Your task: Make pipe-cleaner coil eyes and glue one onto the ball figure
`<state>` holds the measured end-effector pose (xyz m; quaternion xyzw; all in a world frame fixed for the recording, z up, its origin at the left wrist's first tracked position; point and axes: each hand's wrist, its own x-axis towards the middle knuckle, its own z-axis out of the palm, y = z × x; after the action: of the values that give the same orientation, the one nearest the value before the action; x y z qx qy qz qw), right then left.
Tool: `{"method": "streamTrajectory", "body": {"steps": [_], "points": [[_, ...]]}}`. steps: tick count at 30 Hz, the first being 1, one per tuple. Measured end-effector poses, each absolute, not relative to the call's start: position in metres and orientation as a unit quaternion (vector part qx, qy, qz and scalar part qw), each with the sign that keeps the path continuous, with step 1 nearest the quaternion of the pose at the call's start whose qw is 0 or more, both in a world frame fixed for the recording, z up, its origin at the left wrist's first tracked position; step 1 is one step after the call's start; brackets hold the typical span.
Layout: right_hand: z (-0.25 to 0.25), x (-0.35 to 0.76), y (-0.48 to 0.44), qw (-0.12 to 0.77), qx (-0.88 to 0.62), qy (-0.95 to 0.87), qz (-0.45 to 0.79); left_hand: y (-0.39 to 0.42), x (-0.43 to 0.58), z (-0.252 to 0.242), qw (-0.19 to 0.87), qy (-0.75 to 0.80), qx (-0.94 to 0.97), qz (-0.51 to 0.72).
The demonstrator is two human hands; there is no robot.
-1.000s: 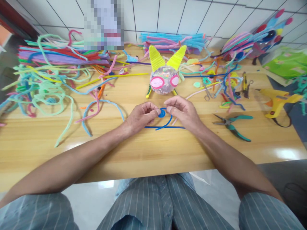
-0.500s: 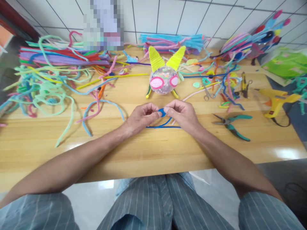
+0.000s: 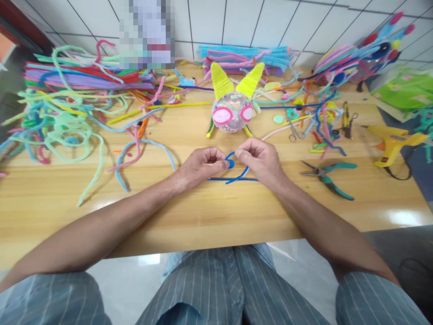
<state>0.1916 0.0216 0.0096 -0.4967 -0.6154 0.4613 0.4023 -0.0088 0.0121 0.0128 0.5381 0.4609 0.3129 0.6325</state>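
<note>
Pinching a blue strand [image 3: 244,173], left hand [image 3: 205,166] and right hand [image 3: 260,159] obscure it; its coil [image 3: 231,164] is half-covered.

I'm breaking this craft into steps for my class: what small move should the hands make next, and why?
Probably wind the blue tail further around the coil: the left hand pinches the coil, the right hand its outgoing strand, and the tail's end is unwound.

Pinched over the tabletop [image 3: 203,216]: blue stem [image 3: 241,175], wound at one end into a small coil [image 3: 231,164], looping right, partly hidden, then sweeping down-left to a free tip.
</note>
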Motion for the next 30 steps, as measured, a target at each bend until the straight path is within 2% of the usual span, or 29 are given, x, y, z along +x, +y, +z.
{"method": "streamTrajectory", "body": {"steps": [8, 16, 30], "points": [[0.0102, 0.1920, 0.0212, 0.401, -0.485, -0.616, 0.473, 0.0130, -0.0105, 0.0118, 0.634, 0.467, 0.535, 0.306], [0.0063, 0.1938, 0.0214, 0.356, -0.459, -0.632, 0.513, 0.0127, -0.0081, 0.0154, 0.625, 0.469, 0.540, 0.313], [0.0099, 0.1914, 0.0210, 0.385, -0.484, -0.615, 0.488, 0.0134, -0.0088, 0.0121, 0.633, 0.462, 0.546, 0.297]]}}
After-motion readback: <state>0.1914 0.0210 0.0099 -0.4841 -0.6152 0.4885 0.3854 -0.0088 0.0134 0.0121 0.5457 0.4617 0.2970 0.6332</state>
